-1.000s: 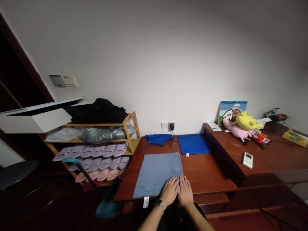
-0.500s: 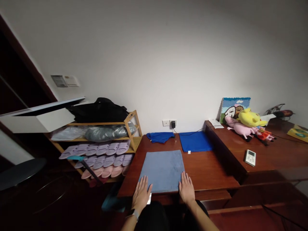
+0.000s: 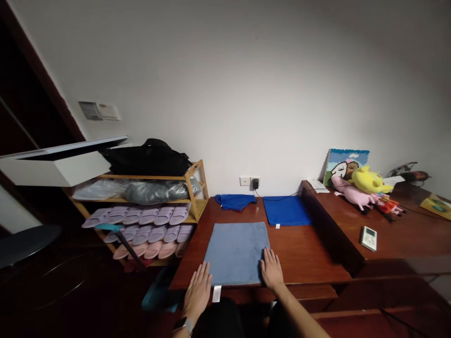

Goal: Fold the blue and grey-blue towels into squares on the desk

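Note:
A grey-blue square cloth (image 3: 236, 253) lies flat on the brown wooden table (image 3: 299, 256), its white label (image 3: 216, 294) hanging over the front edge. My left hand (image 3: 198, 289) rests open at the table's front edge, just left of the cloth's near left corner, fingers pointing forward. At the cloth's right edge my right hand (image 3: 272, 269) lies flat with fingers stretched out, touching the cloth's side. Neither hand holds anything. Behind the cloth lie a crumpled blue cloth (image 3: 235, 202) and, to the right, a flat blue cloth (image 3: 287, 211) with a small white tag.
A wooden shoe rack (image 3: 199, 188) with slippers stands on the left, a black bag (image 3: 150, 158) on top. On the higher cabinet at right are plush toys (image 3: 369, 180) and a white remote (image 3: 369, 238). A black plug (image 3: 255, 183) sits in the wall socket.
My left hand has slid left, off the cloth's near corner, uncovering the label. My right hand has shifted slightly up and left along the right edge. The camera view has moved a little.

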Demonstrator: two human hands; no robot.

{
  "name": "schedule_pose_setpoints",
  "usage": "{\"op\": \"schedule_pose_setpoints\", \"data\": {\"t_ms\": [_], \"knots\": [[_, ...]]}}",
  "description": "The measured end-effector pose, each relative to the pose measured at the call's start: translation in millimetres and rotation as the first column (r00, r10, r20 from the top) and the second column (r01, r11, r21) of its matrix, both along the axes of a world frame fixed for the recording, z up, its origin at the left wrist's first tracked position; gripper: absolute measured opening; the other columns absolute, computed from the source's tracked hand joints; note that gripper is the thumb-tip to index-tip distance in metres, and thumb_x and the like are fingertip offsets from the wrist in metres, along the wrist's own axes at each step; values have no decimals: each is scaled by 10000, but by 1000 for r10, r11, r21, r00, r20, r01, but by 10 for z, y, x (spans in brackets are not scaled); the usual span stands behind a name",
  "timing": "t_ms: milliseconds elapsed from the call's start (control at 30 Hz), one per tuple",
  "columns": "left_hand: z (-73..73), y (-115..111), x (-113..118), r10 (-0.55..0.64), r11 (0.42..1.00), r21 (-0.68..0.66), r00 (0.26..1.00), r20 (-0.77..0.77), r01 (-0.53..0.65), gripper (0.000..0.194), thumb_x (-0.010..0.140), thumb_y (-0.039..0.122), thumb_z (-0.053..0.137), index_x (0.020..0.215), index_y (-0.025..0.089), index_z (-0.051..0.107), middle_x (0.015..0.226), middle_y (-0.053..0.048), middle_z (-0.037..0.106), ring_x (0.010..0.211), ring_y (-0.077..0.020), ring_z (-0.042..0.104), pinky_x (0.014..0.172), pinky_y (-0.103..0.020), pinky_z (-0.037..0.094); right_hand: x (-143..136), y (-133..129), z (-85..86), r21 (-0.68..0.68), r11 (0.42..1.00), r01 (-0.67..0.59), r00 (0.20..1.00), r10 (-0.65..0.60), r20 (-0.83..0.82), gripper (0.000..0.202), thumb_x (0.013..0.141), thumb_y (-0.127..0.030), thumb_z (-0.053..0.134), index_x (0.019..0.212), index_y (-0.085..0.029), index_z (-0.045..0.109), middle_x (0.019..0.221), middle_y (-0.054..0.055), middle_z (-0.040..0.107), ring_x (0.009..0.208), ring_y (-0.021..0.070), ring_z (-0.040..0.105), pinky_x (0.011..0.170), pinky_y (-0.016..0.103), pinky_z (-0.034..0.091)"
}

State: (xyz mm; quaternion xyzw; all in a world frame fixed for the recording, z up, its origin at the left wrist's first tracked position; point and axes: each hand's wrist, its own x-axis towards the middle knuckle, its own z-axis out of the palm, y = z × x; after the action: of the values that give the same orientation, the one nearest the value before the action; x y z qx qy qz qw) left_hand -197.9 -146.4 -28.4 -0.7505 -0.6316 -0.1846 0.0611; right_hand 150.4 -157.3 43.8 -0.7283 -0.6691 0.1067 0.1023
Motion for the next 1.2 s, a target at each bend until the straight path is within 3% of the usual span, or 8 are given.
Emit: {"op": "schedule_pose_setpoints", "data": {"t_ms": [133,367,467,600,700,767,900,1200], "knots": [[-10,-13,-21,1,1000,-15,1000,5,-1,605,1024,358,277,1602,197,356,1621,-81,454,1507,-231,405,1244,-476,337,12,199,38,-53,999,2,1000,-2,-5,651,1037,-387,188,1632,-131,250,1705,19,205,1586,228,163,1284,408,137],[127,61,26,25,999,-27,998,-56,-26,620,984,307,316,1565,117,416,1603,-119,473,1507,-254,406,1258,-493,308,45,261,-174,-31,1000,5,1000,-5,-22,655,1042,-413,170,1639,-149,211,1713,0,159,1594,222,113,1290,403,77],[314,218,453,-48,999,14,998,-45,49,599,1015,325,294,1571,136,411,1611,-102,464,1518,-246,386,1268,-478,294,44,256,-174,-13,1000,7,1000,-8,-31,646,1042,-406,180,1638,-158,220,1711,2,172,1595,215,106,1290,408,85],[495,474,1445,-303,953,-31,953,-4,302,588,1057,384,256,1604,191,350,1624,-78,450,1518,-243,386,1261,-471,312,49,252,-138,-9,1000,4,999,-5,-35,649,1041,-402,178,1634,-143,226,1706,2,187,1593,218,116,1291,406,91],[475,615,2050,-429,899,-93,903,13,428,612,1064,439,243,1618,186,306,1649,-89,402,1538,-243,346,1263,-471,302,57,256,-138,-15,1000,-9,999,9,-33,638,1039,-380,172,1631,-151,238,1704,1,183,1592,212,122,1291,409,97],[401,674,2216,-439,889,-135,898,17,438,643,1061,483,237,1621,171,293,1656,-103,386,1543,-244,334,1263,-467,297,60,262,-151,-22,1000,-21,999,21,-29,630,1037,-359,164,1630,-164,251,1704,-1,177,1591,207,127,1289,410,95],[246,762,1941,-376,915,-157,927,2,371,694,1049,551,230,1632,175,260,1668,-106,360,1550,-246,319,1268,-471,271,56,265,-159,-12,1000,-13,999,13,-30,640,1037,-392,185,1633,-167,240,1703,3,180,1590,218,137,1288,413,95],[206,971,196,-82,988,-139,995,-55,73,770,1007,629,306,1595,135,356,1650,-143,381,1538,-271,342,1261,-476,281,45,254,-137,-21,1000,8,999,-9,-35,641,1032,-399,205,1636,-187,238,1704,-19,190,1589,217,143,1287,413,110]]}}
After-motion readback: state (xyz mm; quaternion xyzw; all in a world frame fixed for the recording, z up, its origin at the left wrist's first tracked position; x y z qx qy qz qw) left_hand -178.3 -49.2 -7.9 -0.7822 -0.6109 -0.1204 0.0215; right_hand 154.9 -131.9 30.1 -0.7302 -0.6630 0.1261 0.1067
